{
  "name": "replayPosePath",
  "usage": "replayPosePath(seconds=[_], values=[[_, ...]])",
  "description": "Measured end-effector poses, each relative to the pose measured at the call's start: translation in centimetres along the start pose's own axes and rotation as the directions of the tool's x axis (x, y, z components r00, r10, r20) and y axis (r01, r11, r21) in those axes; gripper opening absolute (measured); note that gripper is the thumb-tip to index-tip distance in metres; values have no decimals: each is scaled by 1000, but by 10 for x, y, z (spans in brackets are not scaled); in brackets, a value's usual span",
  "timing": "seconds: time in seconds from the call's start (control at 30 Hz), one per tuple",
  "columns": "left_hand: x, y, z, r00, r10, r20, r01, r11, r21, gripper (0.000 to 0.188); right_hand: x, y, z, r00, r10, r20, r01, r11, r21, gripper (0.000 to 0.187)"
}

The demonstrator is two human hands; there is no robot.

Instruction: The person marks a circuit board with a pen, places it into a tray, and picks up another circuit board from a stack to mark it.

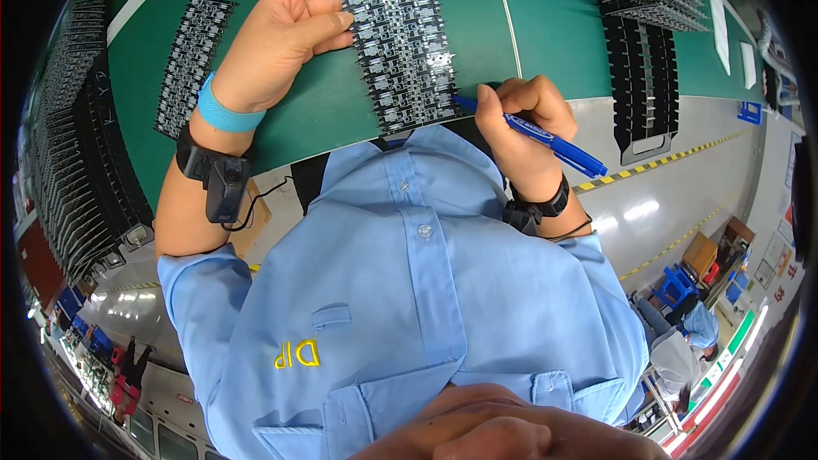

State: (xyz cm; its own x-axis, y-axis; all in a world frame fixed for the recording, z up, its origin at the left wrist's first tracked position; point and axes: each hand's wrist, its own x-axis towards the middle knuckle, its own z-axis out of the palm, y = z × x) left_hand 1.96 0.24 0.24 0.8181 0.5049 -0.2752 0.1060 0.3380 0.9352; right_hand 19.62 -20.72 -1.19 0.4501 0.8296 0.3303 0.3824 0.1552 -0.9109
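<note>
The L hand (294, 30) has a long circuit board panel (392, 43), thumb & fingers pinched tight on its L side near the top. The panel is in front of the blue shirt (375, 264), over the green tabletop (298, 123), w/ its low end by the table's near edge; can't tell if it lies flat or is held up a bit. The R hand (528, 123) is wrapped round a blue marker pen (558, 146), fingers closed on it. The pen's front end is right by the panel's R edge, near the bottom; can't tell if they touch. One more board panel (194, 64) lies on the table, L of the L hand. A black rack (645, 85) w/ boards is on the R side, & a bigger stack of boards (72, 153) is far L. The L wrist has a blue band (228, 108) & a small black cam (227, 183).
</note>
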Motion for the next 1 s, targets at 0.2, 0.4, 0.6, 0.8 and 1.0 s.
replayPosePath(seconds=[0.2, 0.4, 0.6, 0.8, 1.0], values=[[0, -1, 0, 1000, 5, 4, -5, 1000, -19, 54, 5, -6, 1, 999, 22, -27, -22, 1000, -15, 32], [0, -2, 0, 1000, 6, -1, -6, 1000, -20, 48, 13, 0, 6, 999, 15, -29, -16, 1000, -15, 33], [-1, -1, 1, 1000, -7, -4, 7, 1000, -24, 48, 14, 0, 6, 999, 35, -36, -36, 999, -33, 33], [-1, -1, 1, 1000, -4, -8, 4, 1000, -17, 49, 15, 1, 8, 999, 16, -34, -18, 998, -67, 33], [-1, -2, 0, 1000, 2, 5, -1, 1000, -28, 50, 15, 1, 9, 999, 3, -39, -6, 997, -77, 33]])
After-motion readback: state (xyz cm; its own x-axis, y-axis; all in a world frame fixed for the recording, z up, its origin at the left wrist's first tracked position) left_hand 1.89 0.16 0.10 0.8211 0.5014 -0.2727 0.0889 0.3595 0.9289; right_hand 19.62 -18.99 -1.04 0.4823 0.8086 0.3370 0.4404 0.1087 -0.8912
